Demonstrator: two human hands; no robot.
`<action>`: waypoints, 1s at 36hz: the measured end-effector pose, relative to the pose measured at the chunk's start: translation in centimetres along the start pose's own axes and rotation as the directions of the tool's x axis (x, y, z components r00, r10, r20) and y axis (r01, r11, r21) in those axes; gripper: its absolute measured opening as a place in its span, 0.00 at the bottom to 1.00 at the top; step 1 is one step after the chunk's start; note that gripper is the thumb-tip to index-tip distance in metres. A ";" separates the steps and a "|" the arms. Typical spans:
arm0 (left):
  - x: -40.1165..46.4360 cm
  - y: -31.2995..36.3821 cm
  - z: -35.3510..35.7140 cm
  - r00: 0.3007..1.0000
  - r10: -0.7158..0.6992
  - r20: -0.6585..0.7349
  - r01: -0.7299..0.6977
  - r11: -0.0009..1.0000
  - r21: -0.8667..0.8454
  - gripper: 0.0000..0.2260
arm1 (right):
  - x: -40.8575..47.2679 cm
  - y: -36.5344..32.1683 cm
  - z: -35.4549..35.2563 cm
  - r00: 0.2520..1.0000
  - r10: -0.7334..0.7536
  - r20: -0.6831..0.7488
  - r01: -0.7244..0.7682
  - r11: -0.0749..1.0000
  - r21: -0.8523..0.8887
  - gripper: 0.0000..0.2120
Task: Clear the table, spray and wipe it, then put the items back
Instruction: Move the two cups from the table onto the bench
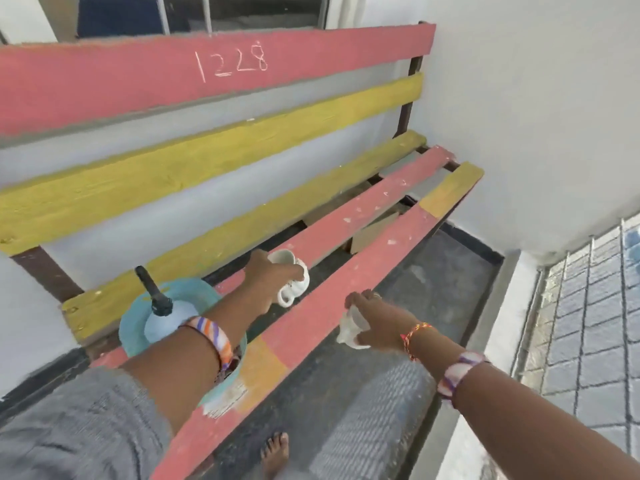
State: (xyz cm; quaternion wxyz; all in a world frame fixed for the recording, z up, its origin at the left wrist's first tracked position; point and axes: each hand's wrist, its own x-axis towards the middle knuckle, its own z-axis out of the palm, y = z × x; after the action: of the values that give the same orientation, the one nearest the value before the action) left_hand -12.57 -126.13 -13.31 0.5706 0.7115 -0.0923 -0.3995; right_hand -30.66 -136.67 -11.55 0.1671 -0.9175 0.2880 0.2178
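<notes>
A slatted bench [374, 261] painted pink and yellow serves as the table. My left hand [268, 284] grips a white ribbed mug [292, 282] by its rim, just above the middle pink slat. On the front pink slat my right hand [375, 318] presses down a white crumpled cloth [349, 329]. A pale blue spray bottle [166, 315] with a black nozzle stands on a teal plate [133, 327] at the bench's left end, partly hidden by my left forearm.
A white wall closes in at the right end of the bench. Cardboard pieces [372, 233] lie under the slats. My bare foot [275, 453] stands on the dark floor in front. A metal window grille [585, 323] is at the right.
</notes>
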 end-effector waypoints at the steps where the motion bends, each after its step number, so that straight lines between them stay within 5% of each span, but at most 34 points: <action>1: 1.5 0.2 0.7 0.999 0.003 -0.042 -0.001 0.998 0.057 0.35 | 1.2 1.0 -0.9 1.000 -0.021 0.017 0.023 0.992 -0.121 0.28; 6: 7.0 0.5 2.8 0.993 0.027 -0.119 0.032 0.884 0.467 0.26 | 7.0 5.4 -3.0 0.987 -0.138 0.077 0.157 0.914 -0.375 0.28; 13: 13.6 0.3 5.7 0.985 0.082 -0.153 0.036 0.765 0.642 0.25 | 17.1 9.6 -5.2 0.971 -0.234 0.043 0.236 0.924 -0.301 0.27; 25: 25.2 -0.1 12.2 0.905 0.023 -0.425 0.273 0.735 0.620 0.26 | 34.6 12.6 -6.3 0.906 -0.422 0.046 0.422 0.885 -0.195 0.31; 36: 28.0 -0.9 13.6 0.799 -0.155 -0.580 0.494 0.719 0.489 0.32 | 38.9 12.0 -6.9 0.847 -0.501 0.178 0.526 0.837 -0.148 0.35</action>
State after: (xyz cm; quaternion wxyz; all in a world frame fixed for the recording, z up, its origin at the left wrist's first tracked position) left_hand -3.44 -152.33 -27.52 0.2257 0.9406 0.0644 -0.2451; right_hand -7.05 -166.69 -27.12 0.1490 -0.9563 -0.0031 0.2516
